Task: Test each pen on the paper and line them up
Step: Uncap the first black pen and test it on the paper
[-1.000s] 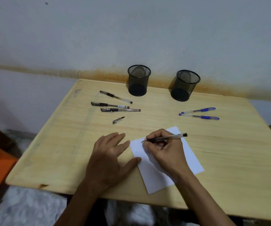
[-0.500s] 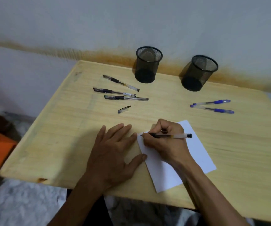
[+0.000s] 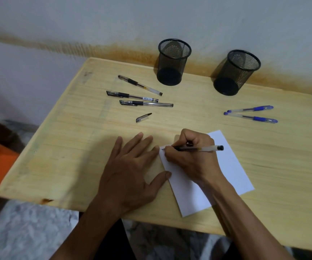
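- paper, a white rectangular sheet (image 3: 232, 166), lies at the near edge of the pale wooden counter (image 3: 76, 147), pinned by the left hand (image 3: 130, 169), fingers spread flat at its left edge so it won't slide.
- right hand (image 3: 192, 158) fingers pinch the clear black-ink pen (image 3: 198, 148), tip on the paper's far left corner to test it.
- its loose cap (image 3: 143, 117) waits just beyond the paper.

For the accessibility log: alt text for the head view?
Right hand presses a black pen to white paper; left hand lies flat beside it. Three black pens, a loose cap, two blue pens and two mesh cups sit beyond.
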Demonstrator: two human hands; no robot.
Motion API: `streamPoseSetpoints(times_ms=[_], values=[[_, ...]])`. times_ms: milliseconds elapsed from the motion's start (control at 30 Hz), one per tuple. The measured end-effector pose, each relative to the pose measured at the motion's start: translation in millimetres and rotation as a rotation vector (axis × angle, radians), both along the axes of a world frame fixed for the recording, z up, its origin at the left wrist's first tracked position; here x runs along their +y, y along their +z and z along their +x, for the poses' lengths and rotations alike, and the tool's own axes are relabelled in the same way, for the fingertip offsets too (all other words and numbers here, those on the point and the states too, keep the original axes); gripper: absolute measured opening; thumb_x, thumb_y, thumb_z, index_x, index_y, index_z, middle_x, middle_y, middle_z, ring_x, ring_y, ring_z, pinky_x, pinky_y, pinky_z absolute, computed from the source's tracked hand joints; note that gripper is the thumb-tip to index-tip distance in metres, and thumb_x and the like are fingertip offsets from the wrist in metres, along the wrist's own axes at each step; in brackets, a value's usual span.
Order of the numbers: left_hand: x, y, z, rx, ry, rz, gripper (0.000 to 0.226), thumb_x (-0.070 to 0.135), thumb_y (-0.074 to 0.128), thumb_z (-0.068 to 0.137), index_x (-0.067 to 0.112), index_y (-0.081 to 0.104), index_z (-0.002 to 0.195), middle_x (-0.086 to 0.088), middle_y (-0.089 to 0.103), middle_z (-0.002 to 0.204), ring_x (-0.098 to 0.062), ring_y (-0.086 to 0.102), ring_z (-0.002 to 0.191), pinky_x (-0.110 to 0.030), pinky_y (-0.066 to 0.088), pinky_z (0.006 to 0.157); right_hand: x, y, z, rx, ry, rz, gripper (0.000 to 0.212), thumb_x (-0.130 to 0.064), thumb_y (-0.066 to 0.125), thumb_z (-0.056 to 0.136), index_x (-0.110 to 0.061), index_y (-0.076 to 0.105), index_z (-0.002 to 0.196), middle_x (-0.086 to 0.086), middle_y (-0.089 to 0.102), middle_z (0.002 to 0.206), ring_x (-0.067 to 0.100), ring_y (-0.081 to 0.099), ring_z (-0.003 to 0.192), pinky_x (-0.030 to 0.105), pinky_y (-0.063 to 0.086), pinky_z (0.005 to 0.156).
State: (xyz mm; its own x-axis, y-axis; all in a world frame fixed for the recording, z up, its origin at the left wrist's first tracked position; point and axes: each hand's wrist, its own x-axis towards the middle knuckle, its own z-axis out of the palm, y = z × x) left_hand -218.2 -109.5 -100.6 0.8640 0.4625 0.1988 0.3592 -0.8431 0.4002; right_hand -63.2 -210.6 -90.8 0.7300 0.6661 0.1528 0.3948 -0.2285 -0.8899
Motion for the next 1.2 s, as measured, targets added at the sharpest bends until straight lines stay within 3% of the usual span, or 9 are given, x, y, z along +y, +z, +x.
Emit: streamPoseSetpoints(times_ms=[100,233,500,667,767,900,1200], values=[[-0.5,-0.4,0.3,-0.013,0.005,-0.005,0.066,0.068,0.051,0.082,0.025,0.062,0.130,0.003,0.050,0.148,-0.016,0.036,0.144,-0.057,0.027,0.115,0.1,-0.7,1.4,-0.016,0.001,-0.004,0.032,-0.030,0.076,0.064,-0.009,0.053,0.055,0.008,0.058,0.054,0.009,0.046,0.051,0.029,0.036,0.046],[-0.9,-0.1,0.8,-0.026,0.005,-0.015,0.066,0.068,0.051,0.081,0.025,0.063,0.130,0.003,0.051,0.147,-0.016,0.037,0.143,-0.057,0.028,0.115,-0.3,-3.7,3.3,0.077,-0.011,0.046,0.028,-0.026,0.077,0.064,-0.009,0.056,0.058,0.012,0.064,0.056,0.036,0.061,0.056,0.047,0.050,0.051],[-1.8,1.6,0.6,-0.008,0.006,-0.017,0.068,0.069,0.049,0.082,0.024,0.062,0.131,0.002,0.050,0.148,-0.015,0.035,0.144,-0.056,0.026,0.116,-2.0,-1.5,2.6,0.076,-0.011,0.028,0.029,-0.006,0.082,0.068,-0.006,0.054,0.057,0.006,0.059,0.052,0.011,0.050,0.052,0.032,0.039,0.049],[-2.4,2.2,0.7,-0.005,0.006,-0.014,0.068,0.069,0.049,0.082,0.024,0.061,0.132,0.003,0.050,0.148,-0.015,0.035,0.144,-0.057,0.027,0.115,-1.7,-2.6,3.6,0.195,-0.028,0.067,0.024,-0.016,0.078,0.064,-0.005,0.057,0.060,0.015,0.066,0.058,0.040,0.064,0.059,0.055,0.053,0.055],[-2.0,1.9,0.9,-0.005,0.007,-0.013,0.068,0.070,0.048,0.082,0.024,0.061,0.132,0.003,0.050,0.148,-0.015,0.036,0.144,-0.057,0.027,0.115,-1.2,-1.8,2.4,0.124,-0.034,0.049,0.028,-0.018,0.078,0.064,-0.002,0.055,0.060,0.020,0.061,0.059,0.031,0.057,0.054,0.050,0.049,0.050],[-2.1,1.5,0.5,-0.011,0.010,-0.016,0.068,0.069,0.049,0.082,0.024,0.062,0.132,0.003,0.050,0.148,-0.016,0.036,0.144,-0.057,0.027,0.115,-1.6,-4.7,4.6,0.135,-0.033,0.056,0.029,-0.021,0.077,0.063,-0.004,0.053,0.060,0.023,0.062,0.059,0.045,0.061,0.059,0.058,0.051,0.051],[-2.4,1.2,1.1,-0.012,0.010,-0.012,0.068,0.070,0.049,0.083,0.025,0.061,0.132,0.003,0.049,0.149,-0.015,0.035,0.144,-0.057,0.027,0.115,-3.4,-4.9,4.8,0.122,-0.052,0.051,0.026,-0.017,0.076,0.065,-0.001,0.055,0.061,0.021,0.063,0.059,0.045,0.062,0.060,0.057,0.051,0.052]])
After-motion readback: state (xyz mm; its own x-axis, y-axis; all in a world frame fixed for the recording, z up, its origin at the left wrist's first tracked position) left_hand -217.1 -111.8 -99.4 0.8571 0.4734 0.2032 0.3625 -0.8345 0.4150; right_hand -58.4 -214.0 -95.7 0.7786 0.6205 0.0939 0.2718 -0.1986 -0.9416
